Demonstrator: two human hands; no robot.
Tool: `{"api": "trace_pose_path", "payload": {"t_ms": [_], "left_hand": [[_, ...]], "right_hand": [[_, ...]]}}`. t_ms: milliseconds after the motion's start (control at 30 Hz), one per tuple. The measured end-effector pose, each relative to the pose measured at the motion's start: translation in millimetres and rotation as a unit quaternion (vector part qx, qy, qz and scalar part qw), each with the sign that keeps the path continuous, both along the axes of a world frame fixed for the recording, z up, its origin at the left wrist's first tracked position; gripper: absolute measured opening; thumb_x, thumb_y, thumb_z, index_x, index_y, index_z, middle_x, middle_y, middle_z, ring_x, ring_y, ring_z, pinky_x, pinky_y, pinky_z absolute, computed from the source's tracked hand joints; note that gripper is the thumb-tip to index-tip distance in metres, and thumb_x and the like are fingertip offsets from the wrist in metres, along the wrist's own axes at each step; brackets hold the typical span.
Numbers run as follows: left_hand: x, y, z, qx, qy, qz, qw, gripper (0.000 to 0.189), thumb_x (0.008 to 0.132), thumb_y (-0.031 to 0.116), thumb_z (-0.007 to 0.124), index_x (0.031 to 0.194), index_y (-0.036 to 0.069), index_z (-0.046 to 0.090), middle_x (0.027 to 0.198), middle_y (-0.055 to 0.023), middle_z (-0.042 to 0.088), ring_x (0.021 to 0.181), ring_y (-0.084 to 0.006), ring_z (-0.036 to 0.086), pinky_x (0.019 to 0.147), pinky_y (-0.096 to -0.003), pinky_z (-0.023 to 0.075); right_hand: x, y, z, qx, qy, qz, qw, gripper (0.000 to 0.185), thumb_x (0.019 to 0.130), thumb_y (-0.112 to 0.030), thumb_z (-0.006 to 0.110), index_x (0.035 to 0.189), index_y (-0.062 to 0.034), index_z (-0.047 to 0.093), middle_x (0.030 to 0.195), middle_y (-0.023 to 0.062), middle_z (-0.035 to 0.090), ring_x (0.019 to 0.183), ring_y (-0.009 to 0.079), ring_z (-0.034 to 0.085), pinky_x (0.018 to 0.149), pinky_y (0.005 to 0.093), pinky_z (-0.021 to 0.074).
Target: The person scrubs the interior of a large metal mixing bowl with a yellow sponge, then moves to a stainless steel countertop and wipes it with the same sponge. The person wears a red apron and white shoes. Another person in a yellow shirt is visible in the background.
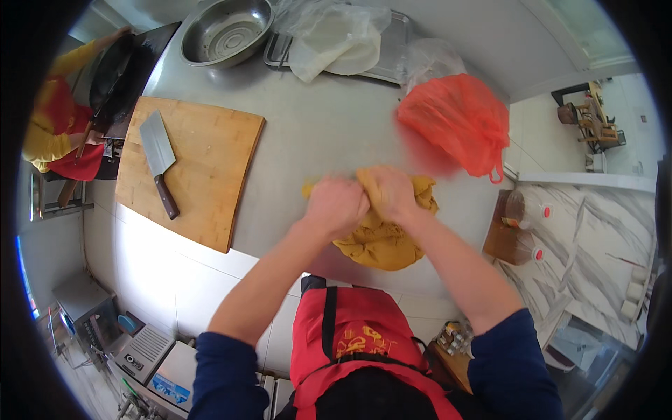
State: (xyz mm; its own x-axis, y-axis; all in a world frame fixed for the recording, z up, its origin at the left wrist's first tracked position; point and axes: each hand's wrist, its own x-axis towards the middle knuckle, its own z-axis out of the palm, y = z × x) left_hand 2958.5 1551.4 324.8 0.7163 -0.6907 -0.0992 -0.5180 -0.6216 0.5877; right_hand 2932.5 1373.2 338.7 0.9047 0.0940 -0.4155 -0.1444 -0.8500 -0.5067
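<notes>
A lump of mustard-yellow dough (386,247) lies on the steel worktop (315,121) close to its near edge. My left hand (337,206) is closed at the upper left of the dough, with a small yellow piece showing past its far side. Gripping a raised fold of the dough, my right hand (389,193) is beside the left one. Both hands are slightly blurred, and their fingertips are hidden.
Left of the dough, a cleaver (157,144) rests on a wooden cutting board (210,157). A steel basin (228,34), a metal tray (396,42) with plastic sheets and a red plastic bag (457,123) stand farther back. Another person (63,126) holds a wok (109,73) at far left.
</notes>
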Motion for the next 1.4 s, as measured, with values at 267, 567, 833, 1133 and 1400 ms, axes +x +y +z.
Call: {"api": "trace_pose_path", "payload": {"t_ms": [267, 567, 833, 1133, 1400], "left_hand": [[-82.9, 18.5, -11.9, -0.31, 0.042, 0.189, 0.931, 0.047, 0.093, 0.025, 0.064, 0.132, 0.0, 0.063, 0.134, -0.0235, 0.064, 0.126, -0.0452, 0.059, 0.116, -0.0559, 0.0408], [-36.0, -43.2, -53.1, -0.223, 0.027, 0.315, 0.922, 0.048, 0.097, 0.032, 0.056, 0.131, -0.002, 0.062, 0.128, -0.0241, 0.065, 0.115, -0.044, 0.061, 0.102, -0.0534, 0.0446], [7.3, -54.9, -19.0, -0.098, 0.201, 0.403, 0.887, 0.051, 0.109, 0.043, 0.043, 0.108, 0.0, 0.072, 0.107, -0.0249, 0.073, 0.101, -0.0461, 0.068, 0.089, -0.051, 0.0519], [-130.9, -24.4, 25.9, -0.058, -0.107, 0.148, 0.981, 0.055, 0.095, 0.045, 0.059, 0.122, -0.001, 0.071, 0.126, -0.0209, 0.069, 0.114, -0.0432, 0.064, 0.104, -0.0524, 0.0458], [-111.4, -8.1, -31.5, -0.161, -0.115, 0.154, 0.968, 0.052, 0.092, 0.042, 0.058, 0.123, 0.002, 0.071, 0.123, -0.0176, 0.069, 0.116, -0.0399, 0.063, 0.104, -0.0503, 0.0435]], "right_hand": [[-131.1, 46.8, -3.2, -0.07, -0.299, -0.094, 0.947, 0.065, 0.093, -0.043, 0.067, 0.144, -0.0045, 0.056, 0.143, 0.0216, 0.053, 0.134, 0.0459, 0.047, 0.115, 0.0618, 0.0345], [-52.6, 10.3, -58.5, -0.01, -0.311, -0.144, 0.939, 0.047, 0.09, -0.041, 0.068, 0.122, -0.0064, 0.07, 0.113, 0.0122, 0.068, 0.106, 0.0347, 0.063, 0.097, 0.0492, 0.0435], [-8.0, -4.4, -42.3, -0.006, -0.237, -0.098, 0.967, 0.038, 0.092, -0.041, 0.068, 0.111, -0.0083, 0.071, 0.099, 0.0127, 0.07, 0.097, 0.034, 0.064, 0.091, 0.0485, 0.043], [-145.6, -64.2, 37.7, 0.034, -0.335, -0.086, 0.938, 0.062, 0.093, -0.04, 0.067, 0.14, -0.0003, 0.059, 0.136, 0.0235, 0.06, 0.124, 0.0422, 0.055, 0.108, 0.0538, 0.0415], [-171.8, 5.9, -66.7, 0.185, -0.35, -0.365, 0.842, 0.077, 0.1, -0.027, 0.056, 0.16, 0.0102, 0.027, 0.164, 0.0276, 0.035, 0.151, 0.0436, 0.037, 0.124, 0.0499, 0.0307]]}}
